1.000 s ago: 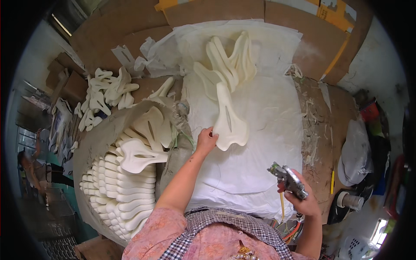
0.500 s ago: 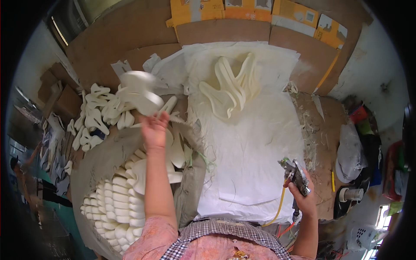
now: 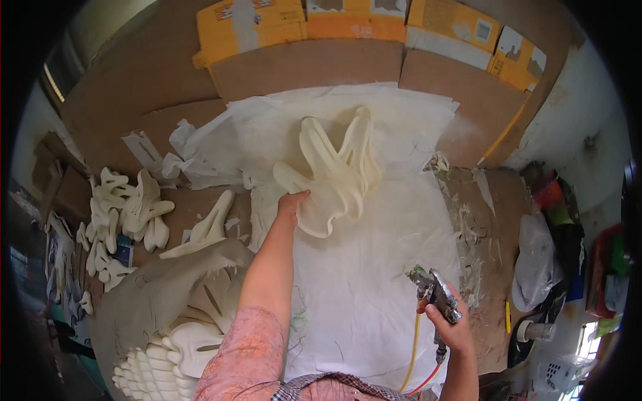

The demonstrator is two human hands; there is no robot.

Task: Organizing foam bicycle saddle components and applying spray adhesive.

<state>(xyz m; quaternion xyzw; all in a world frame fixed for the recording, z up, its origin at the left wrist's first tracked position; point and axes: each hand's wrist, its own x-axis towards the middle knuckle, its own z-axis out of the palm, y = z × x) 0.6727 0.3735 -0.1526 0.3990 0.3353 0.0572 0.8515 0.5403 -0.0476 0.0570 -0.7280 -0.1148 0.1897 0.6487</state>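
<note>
My left hand (image 3: pixel 292 201) reaches forward and grips the near end of a cream shoe-sole piece (image 3: pixel 319 215) in the fan of similar pieces (image 3: pixel 341 164) lying on the white paper sheet (image 3: pixel 374 281). My right hand (image 3: pixel 451 327) is lower right, closed around a metal spray gun (image 3: pixel 436 295) with a yellow hose (image 3: pixel 412 347) hanging from it. The gun points up and left over the paper, apart from the pieces.
A grey sack (image 3: pixel 154 294) at lower left holds stacked cream pieces (image 3: pixel 157 361). More pieces lie in a loose heap (image 3: pixel 124 214) on the cardboard at left. Yellow cartons (image 3: pixel 348 17) line the back. Bags and clutter (image 3: pixel 548 260) fill the right side.
My left hand swung from the raised piece over the left heap back to the right, onto the fan of pieces on the paper. The right hand with the spray gun stayed about where it was.
</note>
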